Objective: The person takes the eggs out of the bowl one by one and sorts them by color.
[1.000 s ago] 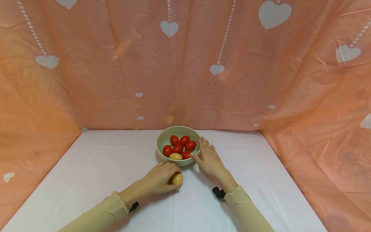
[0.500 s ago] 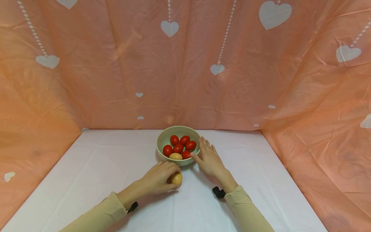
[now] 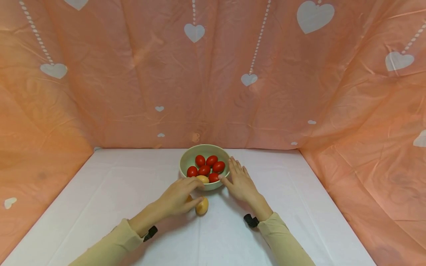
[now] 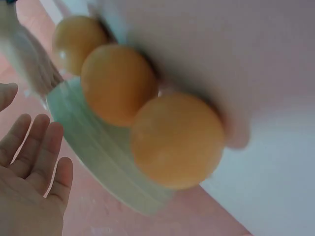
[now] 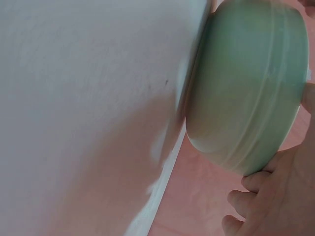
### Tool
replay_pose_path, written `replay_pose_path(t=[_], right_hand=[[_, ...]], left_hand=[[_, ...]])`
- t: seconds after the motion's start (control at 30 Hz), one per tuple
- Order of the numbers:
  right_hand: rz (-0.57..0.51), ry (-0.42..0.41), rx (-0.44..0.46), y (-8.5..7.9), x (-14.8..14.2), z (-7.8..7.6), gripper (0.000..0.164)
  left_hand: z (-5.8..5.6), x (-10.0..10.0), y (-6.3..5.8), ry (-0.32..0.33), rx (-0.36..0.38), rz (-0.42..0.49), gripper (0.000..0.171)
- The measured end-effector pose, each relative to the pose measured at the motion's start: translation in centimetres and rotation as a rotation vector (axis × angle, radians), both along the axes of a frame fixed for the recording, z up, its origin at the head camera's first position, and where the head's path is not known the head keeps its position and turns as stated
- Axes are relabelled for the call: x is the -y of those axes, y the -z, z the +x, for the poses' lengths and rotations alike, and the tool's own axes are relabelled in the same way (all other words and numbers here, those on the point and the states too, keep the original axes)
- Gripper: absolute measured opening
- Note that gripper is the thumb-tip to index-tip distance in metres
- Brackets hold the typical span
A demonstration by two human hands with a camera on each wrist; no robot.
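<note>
My left hand (image 3: 178, 195) is above the table just in front of a pale green bowl (image 3: 182, 173), its fingers spread. A brown egg (image 3: 202, 205) lies below its thumb, and part of another egg (image 3: 189, 198) shows behind the thumb. The left wrist view has three brown eggs in a row beside the bowl, the closest being a large round egg (image 4: 177, 141); my left hand's fingers (image 4: 49, 147) are apart from them. My right hand (image 3: 241, 184) rests its straight fingers along the bowl's right side, thumb at the rim.
Inside the bowl lie several smooth red egg-shaped things (image 3: 204, 170) and a tan egg (image 3: 203, 179). A white cloth (image 3: 139, 166) covers the table. Orange curtains with white hearts (image 3: 213, 92) enclose the back and sides.
My left hand has let go of the egg and moved back to the left, its fingers opening. That egg now stands uncovered on the table. My right hand and the bowl have stayed put.
</note>
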State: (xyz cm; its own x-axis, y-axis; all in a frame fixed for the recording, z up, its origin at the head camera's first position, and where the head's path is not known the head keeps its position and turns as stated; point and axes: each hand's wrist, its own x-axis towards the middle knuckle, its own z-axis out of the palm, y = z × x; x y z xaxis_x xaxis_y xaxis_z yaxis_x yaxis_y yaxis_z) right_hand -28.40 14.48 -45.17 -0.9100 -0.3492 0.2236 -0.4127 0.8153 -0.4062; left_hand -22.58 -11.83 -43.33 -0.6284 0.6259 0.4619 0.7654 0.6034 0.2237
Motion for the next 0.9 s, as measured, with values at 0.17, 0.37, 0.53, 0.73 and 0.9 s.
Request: replay_pose_path(t=[0.17, 0.37, 0.53, 0.73, 0.9], right_hand=[[0.0, -0.002, 0.005, 0.0, 0.0, 0.0, 0.086], [-0.004, -0.001, 0.007, -0.1, 0.0, 0.0, 0.086], [-0.011, -0.002, 0.008, -0.1, -0.1, 0.0, 0.086], [-0.01, 0.001, 0.006, 0.0, -0.3, -0.1, 0.086], [-0.006, -0.001, 0.007, 0.1, -0.2, -0.2, 0.086]], left_hand=[[-1.1, 0.2, -0.8, 0.016, -0.014, 0.062, 0.033], [-3.1, 0.0, -1.7, 0.023, 0.016, 0.069, 0.03], [-4.9, -0.5, -2.6, -0.01, 0.123, 0.001, 0.028], [-7.6, -1.0, -3.3, 0.038, 0.23, -0.091, 0.027], [-9.2, -1.1, -3.6, 0.115, 0.299, -0.165, 0.025]])
